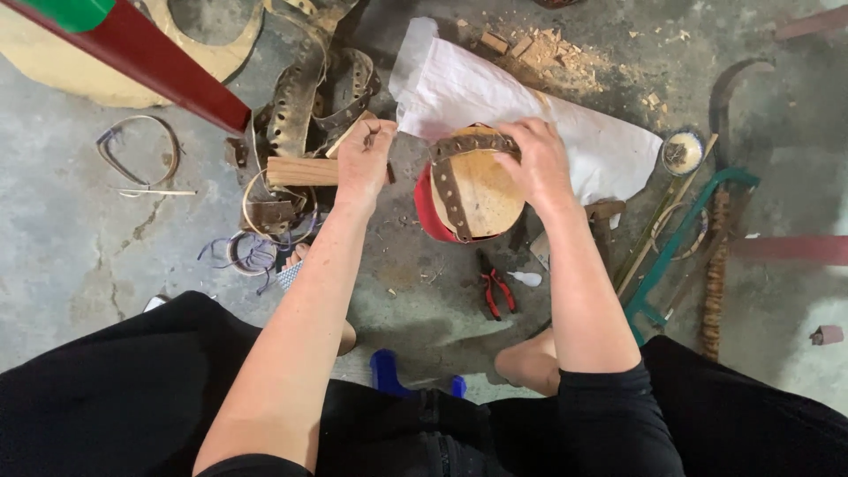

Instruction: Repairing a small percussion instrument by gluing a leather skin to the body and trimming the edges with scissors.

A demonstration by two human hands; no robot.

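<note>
My right hand (537, 161) grips the top edge of a round wooden piece (481, 190) that has a red rim and perforated brown straps (450, 190) across it. It stands over the concrete floor in front of me. My left hand (365, 159) is to its left, fingers pinched around something small and dark near the thumb tip; I cannot tell what it is. That hand hovers over a short wooden block (296, 170). The two hands are about a hand's width apart.
Red-handled pliers (495, 290) lie below the wooden piece. A white sheet (495, 88) and wood chips (548, 53) lie behind it. Perforated straps (305, 97) and wire loops (141, 150) lie left. A green-framed saw (685, 234) and sticks lie right. A red beam (150, 57) crosses top left.
</note>
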